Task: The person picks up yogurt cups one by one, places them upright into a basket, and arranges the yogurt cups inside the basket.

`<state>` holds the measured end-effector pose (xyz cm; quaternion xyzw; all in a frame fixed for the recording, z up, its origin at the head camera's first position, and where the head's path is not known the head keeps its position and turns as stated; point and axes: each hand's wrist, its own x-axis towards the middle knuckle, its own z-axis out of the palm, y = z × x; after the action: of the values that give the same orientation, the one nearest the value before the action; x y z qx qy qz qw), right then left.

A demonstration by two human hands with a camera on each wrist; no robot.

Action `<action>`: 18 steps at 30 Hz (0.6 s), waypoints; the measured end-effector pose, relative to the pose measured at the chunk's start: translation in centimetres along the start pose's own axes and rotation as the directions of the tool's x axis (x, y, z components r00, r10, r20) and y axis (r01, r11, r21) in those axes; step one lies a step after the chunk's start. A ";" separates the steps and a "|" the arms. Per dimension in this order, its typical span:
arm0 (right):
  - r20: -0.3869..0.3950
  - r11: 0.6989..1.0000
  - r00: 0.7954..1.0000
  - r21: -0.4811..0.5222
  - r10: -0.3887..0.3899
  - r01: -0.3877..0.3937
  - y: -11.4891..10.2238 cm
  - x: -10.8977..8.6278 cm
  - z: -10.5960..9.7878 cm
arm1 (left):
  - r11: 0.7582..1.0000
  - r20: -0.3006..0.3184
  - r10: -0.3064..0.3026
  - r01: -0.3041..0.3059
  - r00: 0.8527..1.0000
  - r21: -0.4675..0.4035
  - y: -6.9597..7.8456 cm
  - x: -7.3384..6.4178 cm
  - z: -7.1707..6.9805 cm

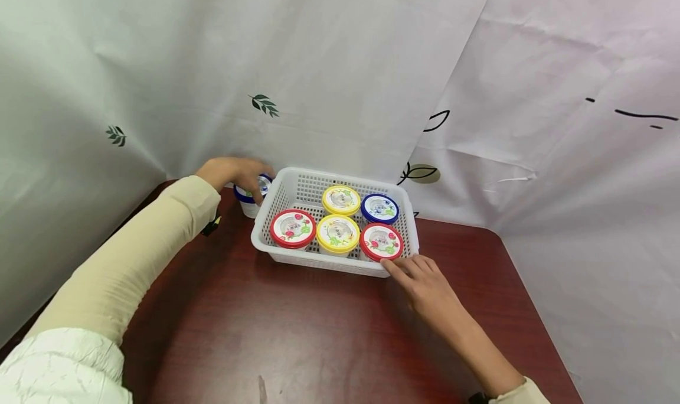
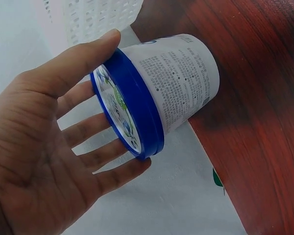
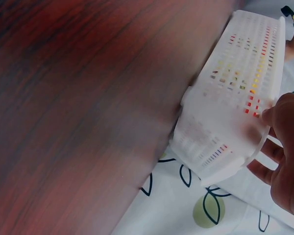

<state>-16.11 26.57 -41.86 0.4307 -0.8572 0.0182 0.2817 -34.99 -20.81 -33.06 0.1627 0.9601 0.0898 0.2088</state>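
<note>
My left hand point(image 1: 236, 172) is at a white paper tub with a blue lid point(image 2: 132, 105) that stands upright left of the basket. In the left wrist view its fingers are spread about the lid, thumb at one side of the rim, the palm apart from the top. A white perforated plastic basket point(image 1: 319, 265) holds tubs with red lids point(image 1: 293, 228), yellow lids point(image 1: 338, 234) and a blue lid point(image 1: 379, 208). At the basket's front right corner, my right hand point(image 1: 429, 286) grips the rim, thumb on the outer wall in the right wrist view.
A dark red wooden table point(image 1: 297, 333) bears the basket and the tub. White cloth point(image 1: 340, 85) with leaf prints hangs close behind and along both sides. The table's right edge runs down beside the right forearm.
</note>
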 end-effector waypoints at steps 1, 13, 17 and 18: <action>-0.004 1.000 1.000 -0.001 -0.002 0.002 0.0 0.0 0.0 | 1.000 0.008 -0.001 0.001 1.000 0.004 0.0 0.0 0.0; 0.001 1.000 1.000 -0.017 -0.010 0.010 0.1 0.0 0.0 | 0.999 0.071 -0.041 0.039 0.997 0.022 -0.6 0.2 -1.0; 0.001 1.000 1.000 -0.021 -0.011 0.011 0.2 0.0 0.1 | 0.999 0.078 -0.034 0.031 0.996 0.039 -0.7 -0.1 -1.5; 0.001 1.000 1.000 -0.020 -0.010 0.010 0.2 0.1 0.1 | 0.999 0.080 -0.034 0.031 0.996 0.042 -0.7 -0.2 -1.7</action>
<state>-16.32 26.64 -41.85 0.4320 -0.8554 0.0081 0.2857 -35.78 -21.74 -31.70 0.1548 0.9551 0.0600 0.2454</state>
